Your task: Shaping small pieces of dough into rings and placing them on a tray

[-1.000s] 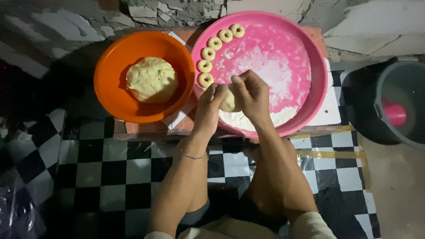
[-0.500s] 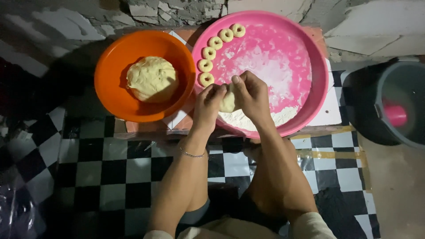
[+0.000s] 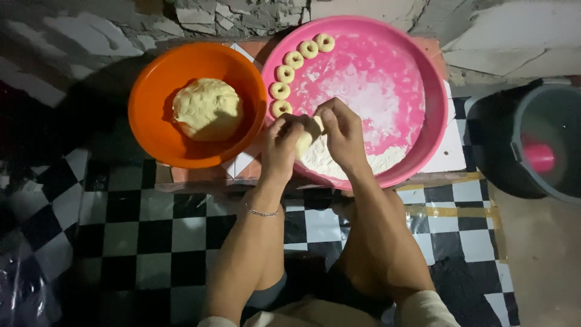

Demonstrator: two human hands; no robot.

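Checkered black-and-white floor [image 3: 157, 242], rough stone wall at twelve o'clock, and a low bench [image 3: 451, 151] carrying two basins. Head view: left hand [image 3: 279, 145] and right hand [image 3: 342, 136] meet over the pink basin's [image 3: 433, 91] six o'clock rim, both grips clamped on one small dough piece [image 3: 304, 142]; its long axis I cannot tell. Five dough rings [image 3: 295, 59] curve along the ten o'clock side. Orange bowl [image 3: 151, 130] at nine o'clock holds a dough ball [image 3: 207, 109]. Grey bucket [image 3: 538, 115] at three o'clock.
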